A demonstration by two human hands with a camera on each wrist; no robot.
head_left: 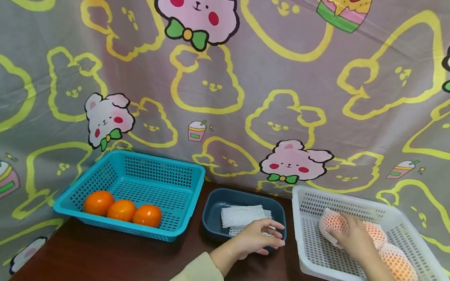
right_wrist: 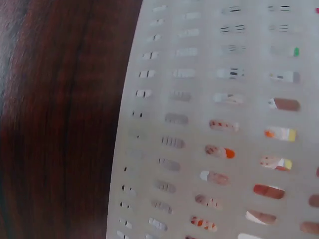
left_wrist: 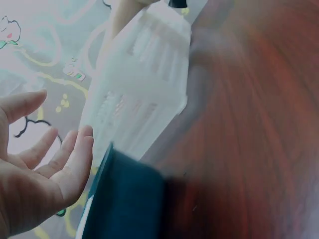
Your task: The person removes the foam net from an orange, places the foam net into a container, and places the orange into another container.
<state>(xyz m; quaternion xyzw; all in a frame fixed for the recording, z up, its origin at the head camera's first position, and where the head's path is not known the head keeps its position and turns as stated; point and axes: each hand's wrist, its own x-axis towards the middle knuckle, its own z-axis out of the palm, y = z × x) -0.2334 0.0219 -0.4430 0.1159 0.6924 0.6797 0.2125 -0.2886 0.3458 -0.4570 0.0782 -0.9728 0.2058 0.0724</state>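
Note:
My left hand (head_left: 258, 238), fingers apart and loosely bent, hovers over the front right of a small dark blue tray (head_left: 209, 227). White foam fruit nets (head_left: 242, 215) lie in that tray. The left wrist view shows the same hand (left_wrist: 45, 174) holding nothing, beside the tray's wall (left_wrist: 129, 199). Inside the white basket (head_left: 303, 256), my right hand (head_left: 355, 239) grips an orange in a foam net (head_left: 331, 224), thumb at its near side. Another netted orange (head_left: 398, 265) sits by the right wrist, and one (head_left: 375, 234) is partly hidden behind the hand.
A turquoise basket (head_left: 119, 226) stands at the left with bare oranges (head_left: 122, 210) lined along its front. All containers rest on a dark red-brown table (head_left: 115, 261), against a patterned cloth (head_left: 222, 81). The right wrist view is filled by the white basket's slotted wall (right_wrist: 199, 114).

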